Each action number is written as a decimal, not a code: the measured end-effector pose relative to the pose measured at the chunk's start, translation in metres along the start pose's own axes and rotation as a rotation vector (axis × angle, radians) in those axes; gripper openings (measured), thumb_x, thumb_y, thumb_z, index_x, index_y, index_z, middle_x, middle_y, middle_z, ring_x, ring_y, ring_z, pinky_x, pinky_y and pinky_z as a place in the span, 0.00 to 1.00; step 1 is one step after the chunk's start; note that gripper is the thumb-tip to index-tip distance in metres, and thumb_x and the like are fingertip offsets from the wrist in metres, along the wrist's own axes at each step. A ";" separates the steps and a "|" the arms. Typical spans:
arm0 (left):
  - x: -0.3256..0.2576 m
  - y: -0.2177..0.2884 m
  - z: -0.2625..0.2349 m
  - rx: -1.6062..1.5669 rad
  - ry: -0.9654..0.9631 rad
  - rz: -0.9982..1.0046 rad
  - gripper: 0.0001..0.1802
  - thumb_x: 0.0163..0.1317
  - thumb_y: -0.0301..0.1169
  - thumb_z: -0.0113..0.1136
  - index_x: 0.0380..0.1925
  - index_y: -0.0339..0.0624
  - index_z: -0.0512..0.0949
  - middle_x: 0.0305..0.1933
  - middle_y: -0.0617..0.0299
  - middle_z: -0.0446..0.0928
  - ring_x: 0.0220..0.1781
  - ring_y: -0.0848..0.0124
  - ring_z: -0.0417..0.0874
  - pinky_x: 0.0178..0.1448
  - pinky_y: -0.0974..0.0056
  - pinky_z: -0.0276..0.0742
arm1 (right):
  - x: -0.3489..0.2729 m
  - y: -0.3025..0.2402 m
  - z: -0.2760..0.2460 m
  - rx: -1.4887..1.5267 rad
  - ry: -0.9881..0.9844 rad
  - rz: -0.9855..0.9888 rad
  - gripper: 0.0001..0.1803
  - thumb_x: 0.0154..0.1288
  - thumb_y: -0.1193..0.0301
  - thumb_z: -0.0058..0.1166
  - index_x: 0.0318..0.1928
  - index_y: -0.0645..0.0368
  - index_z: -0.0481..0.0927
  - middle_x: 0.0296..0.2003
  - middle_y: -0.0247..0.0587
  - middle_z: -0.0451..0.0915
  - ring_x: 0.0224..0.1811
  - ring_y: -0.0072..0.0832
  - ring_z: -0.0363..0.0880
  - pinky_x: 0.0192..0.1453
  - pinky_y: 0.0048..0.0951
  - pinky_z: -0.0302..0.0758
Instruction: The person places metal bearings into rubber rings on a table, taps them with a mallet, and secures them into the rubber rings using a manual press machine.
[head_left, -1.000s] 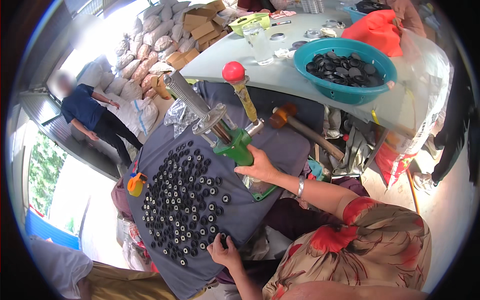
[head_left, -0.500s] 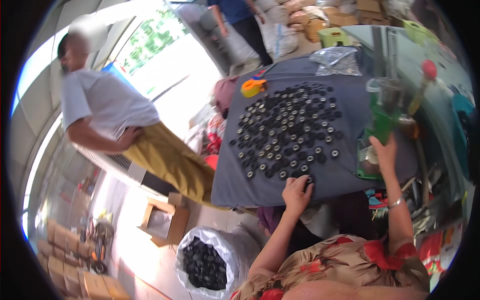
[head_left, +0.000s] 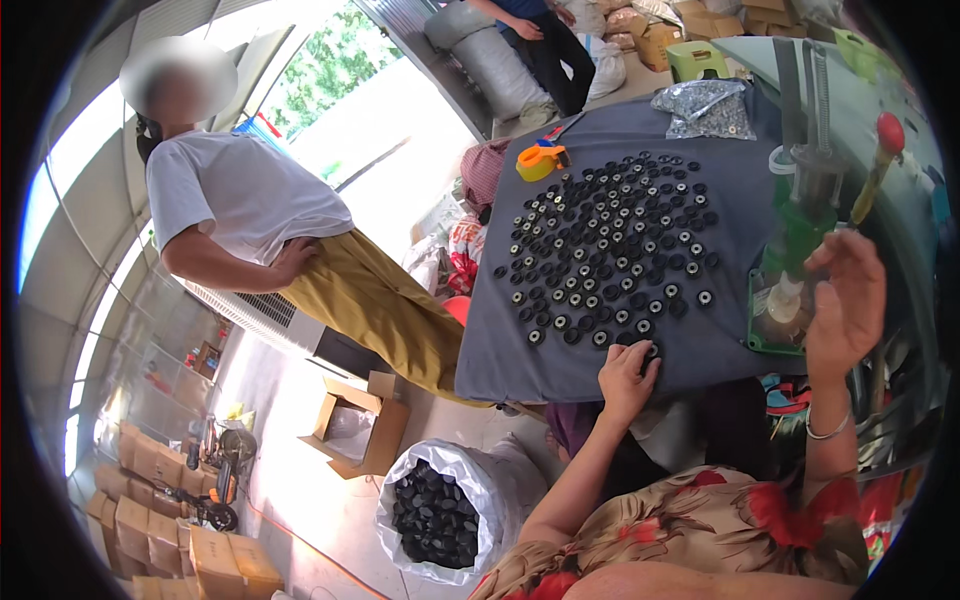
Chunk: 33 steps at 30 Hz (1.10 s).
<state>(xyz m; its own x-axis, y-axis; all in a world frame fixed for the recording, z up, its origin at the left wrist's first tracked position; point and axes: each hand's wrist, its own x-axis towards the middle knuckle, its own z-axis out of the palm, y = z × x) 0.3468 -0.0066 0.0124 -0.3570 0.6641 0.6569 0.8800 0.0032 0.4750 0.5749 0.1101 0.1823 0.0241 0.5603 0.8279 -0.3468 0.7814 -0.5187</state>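
Many small black round parts [head_left: 606, 240], several with pale metal centres, are spread over the grey cloth-covered table [head_left: 500, 350]. At its near edge my left hand [head_left: 627, 380] is closed, with thumb and fingers pinched on a black round part [head_left: 652, 350]. My right hand [head_left: 848, 305] is raised beside a green hand press [head_left: 800, 225], with fingers apart and nothing in it. The press has a lever with a red knob [head_left: 890, 132], which that hand does not touch. A pale piece [head_left: 783, 300] sits at the press's base, partly in glare.
A clear bag of small metal pieces [head_left: 705, 108] and an orange tape dispenser [head_left: 540, 160] lie toward the table's far side. On the floor stand a white sack of black parts [head_left: 437, 515] and an open carton [head_left: 355, 425]. One person [head_left: 250, 210] stands left, another [head_left: 540, 40] behind.
My right hand has moved up and outward from the press's green body, its fingers now apart. My left hand stays at the black part. The whole view has shifted slightly.
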 end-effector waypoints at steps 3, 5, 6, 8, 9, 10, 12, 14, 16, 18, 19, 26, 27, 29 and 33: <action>0.000 -0.003 -0.004 0.004 -0.003 -0.012 0.18 0.46 0.27 0.70 0.40 0.43 0.81 0.36 0.62 0.83 0.37 0.63 0.80 0.42 0.63 0.77 | 0.032 -0.036 0.018 0.176 -0.043 -0.234 0.26 0.61 0.73 0.56 0.58 0.72 0.67 0.48 0.51 0.72 0.47 0.33 0.72 0.52 0.32 0.72; -0.002 -0.007 -0.003 0.010 -0.009 -0.022 0.17 0.46 0.27 0.70 0.40 0.43 0.81 0.36 0.62 0.83 0.37 0.63 0.79 0.42 0.62 0.77 | 0.051 -0.054 0.022 0.147 -0.201 -0.417 0.24 0.61 0.70 0.58 0.54 0.69 0.70 0.46 0.53 0.72 0.44 0.34 0.73 0.44 0.33 0.74; -0.003 -0.011 -0.004 0.013 -0.010 -0.024 0.17 0.46 0.27 0.70 0.40 0.43 0.81 0.36 0.62 0.83 0.37 0.63 0.79 0.42 0.62 0.77 | 0.045 -0.044 0.025 0.161 -0.204 -0.408 0.24 0.61 0.70 0.58 0.54 0.69 0.70 0.46 0.53 0.72 0.44 0.34 0.73 0.44 0.33 0.74; 0.000 -0.005 0.001 -0.003 -0.014 0.004 0.17 0.46 0.27 0.69 0.40 0.43 0.81 0.37 0.62 0.83 0.38 0.63 0.79 0.41 0.62 0.77 | 0.049 -0.051 0.026 0.139 -0.199 -0.399 0.23 0.61 0.69 0.57 0.54 0.69 0.71 0.46 0.53 0.72 0.43 0.34 0.73 0.44 0.33 0.74; 0.001 -0.002 0.004 -0.011 -0.016 0.028 0.17 0.47 0.28 0.68 0.41 0.42 0.81 0.38 0.62 0.83 0.38 0.63 0.79 0.41 0.61 0.77 | 0.050 -0.054 0.026 0.128 -0.196 -0.394 0.23 0.61 0.69 0.57 0.53 0.69 0.71 0.46 0.53 0.72 0.43 0.34 0.73 0.44 0.33 0.74; 0.001 -0.002 0.003 -0.005 -0.015 0.025 0.17 0.47 0.28 0.68 0.41 0.42 0.81 0.38 0.62 0.83 0.38 0.63 0.79 0.41 0.61 0.77 | 0.049 -0.055 0.028 0.131 -0.192 -0.386 0.23 0.61 0.69 0.57 0.53 0.69 0.71 0.45 0.53 0.72 0.43 0.34 0.73 0.44 0.33 0.74; 0.000 -0.001 0.002 -0.001 -0.023 0.017 0.17 0.47 0.28 0.68 0.40 0.42 0.80 0.38 0.62 0.83 0.38 0.63 0.79 0.41 0.61 0.77 | 0.047 -0.057 0.031 0.129 -0.184 -0.370 0.23 0.61 0.69 0.57 0.53 0.69 0.71 0.45 0.52 0.72 0.43 0.34 0.73 0.43 0.33 0.74; -0.001 -0.003 -0.002 0.012 -0.019 0.010 0.17 0.47 0.28 0.68 0.40 0.42 0.80 0.38 0.62 0.83 0.38 0.63 0.79 0.41 0.61 0.77 | 0.045 -0.058 0.036 0.137 -0.176 -0.354 0.23 0.61 0.68 0.56 0.53 0.69 0.71 0.45 0.52 0.71 0.42 0.34 0.72 0.43 0.33 0.73; -0.005 -0.005 -0.006 0.023 -0.017 0.004 0.17 0.47 0.28 0.68 0.40 0.42 0.80 0.38 0.62 0.83 0.38 0.63 0.79 0.40 0.61 0.77 | 0.042 -0.059 0.039 0.142 -0.169 -0.338 0.23 0.61 0.68 0.56 0.52 0.69 0.71 0.45 0.52 0.71 0.42 0.34 0.72 0.43 0.33 0.73; -0.006 -0.005 -0.004 0.014 -0.006 -0.001 0.18 0.45 0.27 0.70 0.39 0.43 0.81 0.37 0.62 0.83 0.37 0.63 0.79 0.41 0.62 0.77 | 0.044 -0.061 0.041 0.136 -0.160 -0.328 0.22 0.61 0.68 0.56 0.52 0.69 0.71 0.45 0.52 0.71 0.42 0.34 0.72 0.43 0.33 0.73; -0.006 -0.004 -0.003 0.016 -0.004 -0.003 0.18 0.45 0.27 0.70 0.39 0.43 0.81 0.37 0.62 0.83 0.37 0.63 0.79 0.41 0.62 0.77 | 0.044 -0.062 0.042 0.135 -0.158 -0.321 0.22 0.61 0.67 0.55 0.52 0.69 0.71 0.44 0.52 0.71 0.42 0.34 0.72 0.43 0.33 0.73; -0.002 -0.004 0.000 0.013 0.005 0.003 0.17 0.45 0.27 0.70 0.39 0.43 0.81 0.37 0.62 0.83 0.38 0.63 0.79 0.41 0.62 0.77 | 0.037 -0.062 0.055 0.119 -0.142 -0.274 0.22 0.61 0.66 0.54 0.51 0.69 0.71 0.44 0.51 0.71 0.40 0.34 0.71 0.42 0.33 0.72; 0.000 -0.005 -0.001 0.029 -0.003 -0.004 0.17 0.45 0.28 0.70 0.39 0.43 0.81 0.37 0.62 0.83 0.38 0.63 0.79 0.41 0.62 0.77 | 0.037 -0.062 0.058 0.117 -0.140 -0.272 0.22 0.61 0.66 0.54 0.51 0.69 0.71 0.43 0.50 0.71 0.40 0.34 0.71 0.41 0.33 0.72; 0.003 -0.008 0.000 0.027 -0.004 -0.005 0.17 0.46 0.28 0.70 0.39 0.43 0.81 0.37 0.62 0.83 0.38 0.63 0.79 0.41 0.62 0.77 | 0.041 -0.061 0.061 0.111 -0.134 -0.281 0.22 0.61 0.66 0.54 0.50 0.69 0.71 0.43 0.50 0.71 0.40 0.34 0.70 0.41 0.33 0.72; 0.007 -0.010 0.003 0.042 -0.039 0.002 0.18 0.47 0.29 0.70 0.41 0.45 0.81 0.39 0.62 0.83 0.39 0.62 0.79 0.42 0.61 0.77 | 0.066 -0.056 0.062 0.076 -0.106 -0.361 0.21 0.61 0.65 0.53 0.50 0.69 0.71 0.43 0.50 0.71 0.39 0.34 0.70 0.41 0.33 0.71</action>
<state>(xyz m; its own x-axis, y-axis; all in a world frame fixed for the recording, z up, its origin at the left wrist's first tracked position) 0.3368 0.0004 0.0102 -0.3437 0.6928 0.6340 0.8932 0.0327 0.4484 0.5372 0.0862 0.2788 0.0620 0.2182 0.9739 -0.4022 0.8985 -0.1757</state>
